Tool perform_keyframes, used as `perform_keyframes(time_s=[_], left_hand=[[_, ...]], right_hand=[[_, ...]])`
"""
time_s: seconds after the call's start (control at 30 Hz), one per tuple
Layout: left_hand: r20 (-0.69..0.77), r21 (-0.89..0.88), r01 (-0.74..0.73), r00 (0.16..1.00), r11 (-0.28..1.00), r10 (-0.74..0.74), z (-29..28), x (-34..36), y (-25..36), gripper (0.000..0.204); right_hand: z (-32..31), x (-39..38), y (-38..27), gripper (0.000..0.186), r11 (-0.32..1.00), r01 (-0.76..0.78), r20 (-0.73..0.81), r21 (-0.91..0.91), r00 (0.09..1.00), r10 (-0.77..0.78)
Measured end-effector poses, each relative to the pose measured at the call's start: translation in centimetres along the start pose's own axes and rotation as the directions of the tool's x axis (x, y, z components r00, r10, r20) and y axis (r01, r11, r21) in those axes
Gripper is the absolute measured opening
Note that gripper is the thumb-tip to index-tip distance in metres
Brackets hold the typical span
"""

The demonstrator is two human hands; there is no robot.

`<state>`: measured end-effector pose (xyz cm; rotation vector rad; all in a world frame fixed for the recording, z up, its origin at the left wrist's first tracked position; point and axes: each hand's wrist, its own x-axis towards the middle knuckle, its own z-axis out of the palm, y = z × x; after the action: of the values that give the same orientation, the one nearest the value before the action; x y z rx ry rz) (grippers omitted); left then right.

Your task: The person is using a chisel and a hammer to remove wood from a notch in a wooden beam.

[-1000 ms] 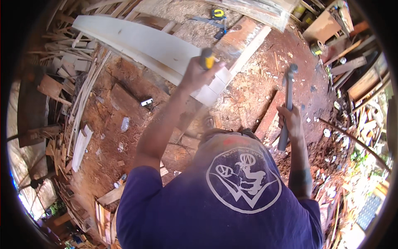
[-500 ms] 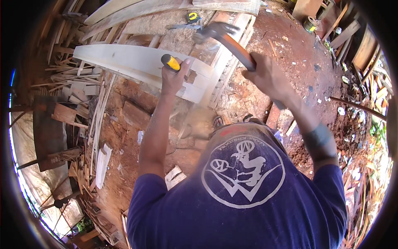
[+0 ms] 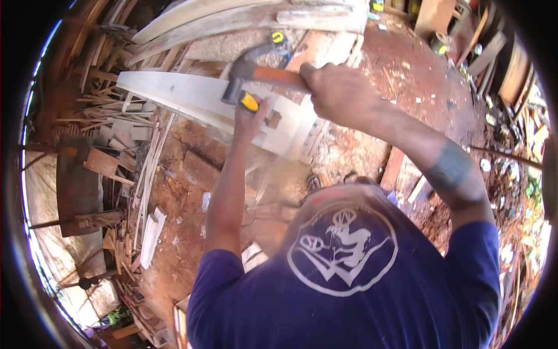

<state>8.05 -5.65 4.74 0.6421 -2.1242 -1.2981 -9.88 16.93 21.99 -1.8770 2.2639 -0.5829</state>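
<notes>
My left hand (image 3: 251, 123) is closed around a chisel (image 3: 250, 102) with a yellow and black handle, held upright over a pale wooden board (image 3: 180, 93). Its blade is hidden by the hand. Beside that hand, a dark rectangular cutout (image 3: 272, 120) shows in the board's wide end. My right hand (image 3: 337, 96) grips a claw hammer (image 3: 278, 77) by its orange-brown handle. The hammer's dark head is at the top of the chisel handle; whether they touch I cannot tell.
Beyond the board lie more long planks (image 3: 203, 35) and a yellow and black tape measure (image 3: 278, 38). Scrap wood strips (image 3: 107, 113) are heaped at the left. Reddish dirt floor (image 3: 407, 75) spreads to the right, with leaning boards (image 3: 514, 72) along the far right.
My right hand has swung the hammer down and left, from raised beside the chisel to the top of its handle. My left hand keeps its hold; the whole view has shifted slightly.
</notes>
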Motion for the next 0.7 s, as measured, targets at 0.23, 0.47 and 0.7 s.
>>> perform_keyframes(time_s=[0.23, 0.47, 0.7], left_hand=[[0.01, -0.058, 0.037, 0.999, 0.998, -0.037, 0.0, 0.4, 0.4, 0.034], [0.026, -0.077, 0.066, 0.998, 0.995, -0.064, -0.3, -0.3, 1.2, 0.027], [-0.132, 0.07, -0.342, 0.928, 0.937, 0.348, 0.6, -7.9, -0.1, 0.025]], right_hand=[[-4.8, 1.8, -4.0, 0.018, 0.852, 0.36, -0.705, 0.38, 0.709, 0.014], [1.8, 0.5, 0.4, 0.024, 0.986, -0.092, -0.067, 0.14, 0.993, 0.102], [-0.5, -6.7, 5.2, 0.027, 0.821, -0.334, -0.275, 0.463, 0.826, 0.492]])
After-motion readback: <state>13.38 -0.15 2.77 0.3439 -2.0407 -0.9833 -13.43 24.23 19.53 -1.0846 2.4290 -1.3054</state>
